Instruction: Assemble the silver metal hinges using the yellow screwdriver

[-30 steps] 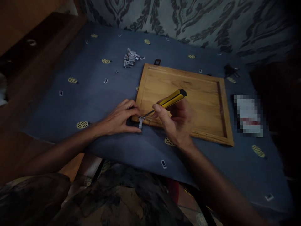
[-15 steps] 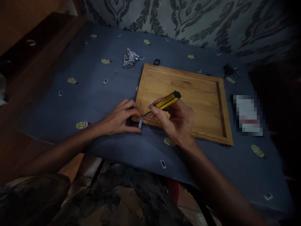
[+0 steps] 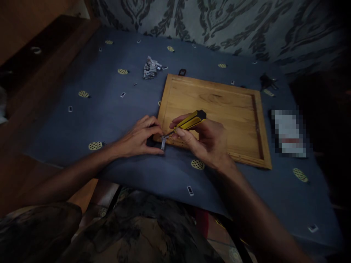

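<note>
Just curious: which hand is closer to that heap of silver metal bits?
Left. The left hand rests almost directly this side of the heap; the right hand, holding the screwdriver, is farther right.

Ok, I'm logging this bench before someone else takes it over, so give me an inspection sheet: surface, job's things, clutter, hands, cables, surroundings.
Surface: table under a blue cloth with yellow spots.
Job's things: panel of wood lies flat; small metal bracket at its near left corner; screwdriver tip at the bracket.
Clutter: heap of metal parts beyond the panel; dark bunch far right, too dim to identify; blurred white pack right of the panel.
Hands: left hand pinches the bracket; right hand grips the screwdriver.
Cables: nothing seen.
Surroundings: patterned wall behind; wooden furniture to the left.
</note>
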The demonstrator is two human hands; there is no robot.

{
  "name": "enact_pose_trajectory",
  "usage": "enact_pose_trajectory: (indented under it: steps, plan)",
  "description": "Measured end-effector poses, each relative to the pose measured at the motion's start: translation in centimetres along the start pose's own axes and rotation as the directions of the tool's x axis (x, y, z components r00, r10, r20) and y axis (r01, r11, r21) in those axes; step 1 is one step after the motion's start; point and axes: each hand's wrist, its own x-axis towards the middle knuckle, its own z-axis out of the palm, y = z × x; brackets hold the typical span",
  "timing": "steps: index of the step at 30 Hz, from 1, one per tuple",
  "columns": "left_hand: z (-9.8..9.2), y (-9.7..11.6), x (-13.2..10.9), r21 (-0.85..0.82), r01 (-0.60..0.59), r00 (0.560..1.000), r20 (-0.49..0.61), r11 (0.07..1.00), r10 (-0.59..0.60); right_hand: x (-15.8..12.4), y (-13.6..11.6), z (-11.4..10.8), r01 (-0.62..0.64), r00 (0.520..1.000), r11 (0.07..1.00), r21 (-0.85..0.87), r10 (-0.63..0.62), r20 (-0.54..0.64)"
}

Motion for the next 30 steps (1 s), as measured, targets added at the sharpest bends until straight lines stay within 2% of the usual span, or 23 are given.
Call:
enact_pose_trajectory:
  steps: [8,15,22,30]
  plan:
    - [0.0,-0.1,0.0,0.002,0.016,1.000,0.004,1.000,-0.016,0.1,0.0,0.2,-0.010,1.000,1.000,0.027,0.011,-0.012]
    - [0.1,0.0,0.0,-0.013,0.014,1.000,0.003,1.000,-0.014,0.2,0.5,1.1,-0.046,0.982,0.999,0.001,0.045,-0.185]
    - [-0.1,0.1,0.1,0.007,0.041,0.999,0.019,0.999,-0.041,0.2,0.2,1.6,-0.053,0.975,0.993,-0.110,0.028,-0.220]
    - [0.1,0.0,0.0,-0.005,-0.003,1.000,-0.007,1.000,0.002,0.2,-0.3,2.3,-0.062,0.956,0.991,-0.115,0.026,-0.292]
